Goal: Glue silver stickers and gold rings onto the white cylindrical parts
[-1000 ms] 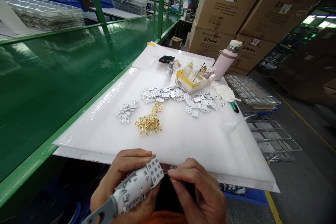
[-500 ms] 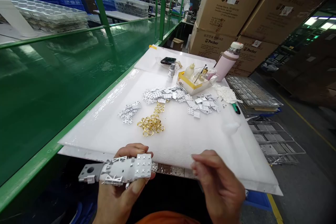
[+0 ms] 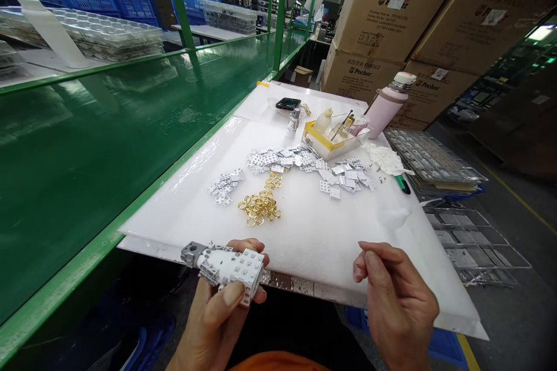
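Note:
My left hand [image 3: 217, 310] is closed around a white and grey model part [image 3: 226, 265] near the front edge of the table. Its broad end carries a square studded plate, and a grey block with a round hole forms the narrow end. Off to the right, my right hand [image 3: 398, 295] is in a pinch above the table edge; whatever lies between thumb and forefinger, if anything, is too small to make out. Beyond both hands lie a heap of gold rings [image 3: 261, 207], a small pile of white plates [image 3: 225, 186] and a wider spread of similar plates [image 3: 282, 157].
An open box with yellow tape [image 3: 324, 142] holds bottles and tools, beside a pink flask [image 3: 389, 105]. Another model part [image 3: 293, 120] stands near a black device [image 3: 288, 104]. Crumpled tissue [image 3: 385, 159] and a green-handled tool [image 3: 402, 184] lie right. A green conveyor [image 3: 130, 110] runs left.
My left hand has turned the model part so its studded end tilts down toward the right. The right hand has shifted right, away from it, still pinched. The whole view has moved slightly.

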### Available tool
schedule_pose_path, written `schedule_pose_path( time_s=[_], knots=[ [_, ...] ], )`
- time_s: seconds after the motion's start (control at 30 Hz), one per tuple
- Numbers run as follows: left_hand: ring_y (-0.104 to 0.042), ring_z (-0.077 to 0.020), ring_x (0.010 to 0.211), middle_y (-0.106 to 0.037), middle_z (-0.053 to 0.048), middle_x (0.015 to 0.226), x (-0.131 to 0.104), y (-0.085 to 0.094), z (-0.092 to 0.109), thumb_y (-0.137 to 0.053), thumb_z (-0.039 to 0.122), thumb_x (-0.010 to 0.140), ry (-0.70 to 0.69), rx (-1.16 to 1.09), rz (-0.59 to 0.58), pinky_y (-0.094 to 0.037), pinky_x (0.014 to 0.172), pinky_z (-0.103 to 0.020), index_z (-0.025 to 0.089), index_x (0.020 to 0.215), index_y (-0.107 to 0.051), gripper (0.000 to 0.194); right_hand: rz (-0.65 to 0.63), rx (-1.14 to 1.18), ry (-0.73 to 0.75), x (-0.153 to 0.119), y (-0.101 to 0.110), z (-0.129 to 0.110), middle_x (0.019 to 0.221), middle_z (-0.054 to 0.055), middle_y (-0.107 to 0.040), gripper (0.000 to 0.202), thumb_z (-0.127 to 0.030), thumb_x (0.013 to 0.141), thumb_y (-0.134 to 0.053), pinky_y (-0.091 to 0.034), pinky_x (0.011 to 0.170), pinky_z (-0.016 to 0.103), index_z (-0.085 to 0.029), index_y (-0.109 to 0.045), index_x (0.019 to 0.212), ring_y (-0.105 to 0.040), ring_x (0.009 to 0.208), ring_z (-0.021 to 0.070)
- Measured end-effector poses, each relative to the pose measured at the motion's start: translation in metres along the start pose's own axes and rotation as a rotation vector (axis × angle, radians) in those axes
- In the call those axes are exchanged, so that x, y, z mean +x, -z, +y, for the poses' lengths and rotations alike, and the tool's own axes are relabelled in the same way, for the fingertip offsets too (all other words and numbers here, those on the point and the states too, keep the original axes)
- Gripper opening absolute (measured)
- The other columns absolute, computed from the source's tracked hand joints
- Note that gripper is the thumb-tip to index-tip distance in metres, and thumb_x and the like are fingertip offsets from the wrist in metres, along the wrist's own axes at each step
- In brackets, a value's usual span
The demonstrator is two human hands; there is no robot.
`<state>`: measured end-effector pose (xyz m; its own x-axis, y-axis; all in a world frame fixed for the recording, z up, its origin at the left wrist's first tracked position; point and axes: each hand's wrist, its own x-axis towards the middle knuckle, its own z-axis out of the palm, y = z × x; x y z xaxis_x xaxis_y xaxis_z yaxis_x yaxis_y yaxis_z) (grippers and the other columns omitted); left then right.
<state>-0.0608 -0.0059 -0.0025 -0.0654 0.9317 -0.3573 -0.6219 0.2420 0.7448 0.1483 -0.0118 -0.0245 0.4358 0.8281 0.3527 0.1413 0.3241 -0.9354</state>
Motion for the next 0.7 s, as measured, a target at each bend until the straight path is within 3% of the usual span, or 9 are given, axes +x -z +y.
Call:
schedule_pose_path(
  time_s=[0.17,0.3,0.47,0.7],
  knots=[
    [-0.063,-0.0165,0.089,-0.07,-0.002,0.104,0.003,0.002,0.004,-0.086,0.042,0.065,0.164,0.051,-0.171,-0.051,0.054,-0.014,0.027,0.096,-0.078,0.035,-0.207,-0.01,-0.086,0.002,-0.01,-0.011,0.077,0.0,-0.059,0.012,-0.026,0.095,-0.061,-0.048,0.059,0.022,-0.024,-0.072,0.096,-0.056,0.068,0.0118],
    [-0.063,-0.0175,0.078,-0.07,-0.006,0.09,0.006,-0.001,0.005,-0.088,0.043,0.06,0.348,0.114,-0.414,-0.051,0.048,-0.016,0.018,0.093,-0.078,0.043,-0.471,0.047,-0.249,0.019,-0.026,-0.022,0.082,0.0,-0.067,0.015,-0.034,0.095,-0.061,-0.05,0.066,0.021,-0.023,-0.071,0.098,-0.059,0.072,0.0111],
    [-0.059,-0.014,0.068,-0.068,-0.007,0.079,0.009,-0.005,0.003,-0.087,0.04,0.061,0.52,0.162,-0.692,-0.053,0.05,-0.017,0.014,0.092,-0.075,0.042,-0.731,0.218,-0.485,0.037,-0.048,-0.02,0.1,0.005,-0.073,0.028,-0.041,0.092,-0.065,-0.049,0.071,0.022,-0.018,-0.07,0.108,-0.059,0.08,0.0108],
    [-0.056,-0.0102,0.055,-0.068,-0.006,0.078,0.01,-0.005,0.001,-0.088,0.045,0.055,0.62,0.107,-0.797,-0.042,0.037,-0.014,0.016,0.09,-0.077,0.046,-0.92,0.421,-0.768,0.036,-0.058,-0.026,0.1,0.005,-0.073,0.043,-0.048,0.083,-0.075,-0.048,0.072,0.02,-0.017,-0.07,0.112,-0.063,0.079,0.0098]
  ],
)
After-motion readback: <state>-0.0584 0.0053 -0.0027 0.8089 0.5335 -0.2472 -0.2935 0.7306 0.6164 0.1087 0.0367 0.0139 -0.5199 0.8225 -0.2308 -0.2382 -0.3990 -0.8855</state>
